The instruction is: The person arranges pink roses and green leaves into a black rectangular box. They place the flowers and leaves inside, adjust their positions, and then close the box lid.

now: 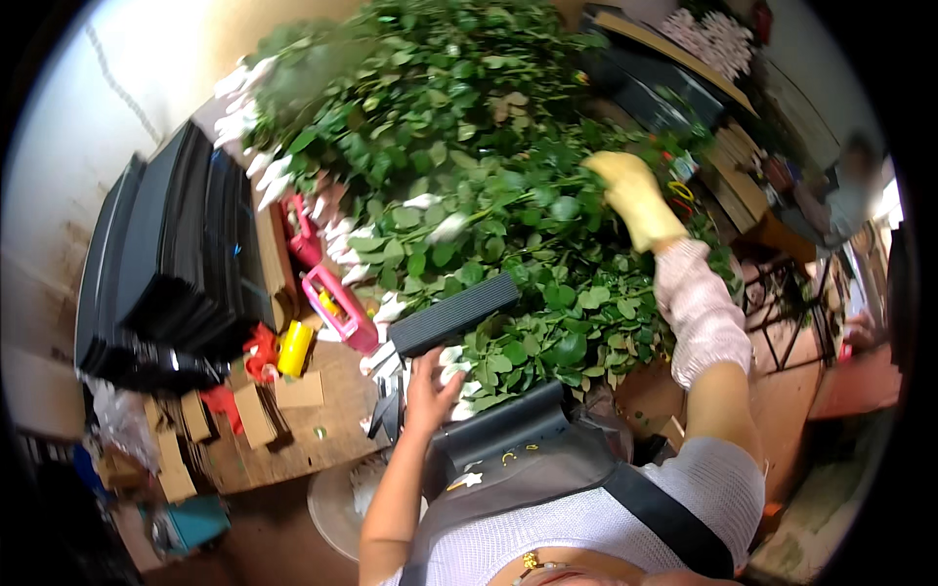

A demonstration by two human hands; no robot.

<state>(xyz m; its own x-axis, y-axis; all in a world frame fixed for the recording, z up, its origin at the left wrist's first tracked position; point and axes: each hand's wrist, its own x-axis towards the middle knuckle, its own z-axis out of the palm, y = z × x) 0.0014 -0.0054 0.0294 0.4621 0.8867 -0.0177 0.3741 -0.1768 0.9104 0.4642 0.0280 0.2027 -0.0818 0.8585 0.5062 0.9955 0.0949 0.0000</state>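
Observation:
A big heap of leafy rose stems [440, 127] covers the table, their heads at the left in white sleeves. My right hand [630, 195], in a thick yellow glove, is closed at the heap's right side. A stem there runs left toward a blurred white-sleeved bud [447, 230]; the glove hides the grip itself. My bare left hand [430, 391] is at the near edge, thumb and fingers apart. It is just below a dark ribbed block [454, 313] and beside several white-sleeved buds. A dark padded edge [508, 425] lies close to my apron.
Stacked black sheets [176, 254] stand at the left. Near them are a pink tape dispenser [339, 311], a yellow roll [294, 349] and cardboard pieces [257, 415]. A whitish bucket [337, 508] stands below the table. Another person [845, 195] is at the far right.

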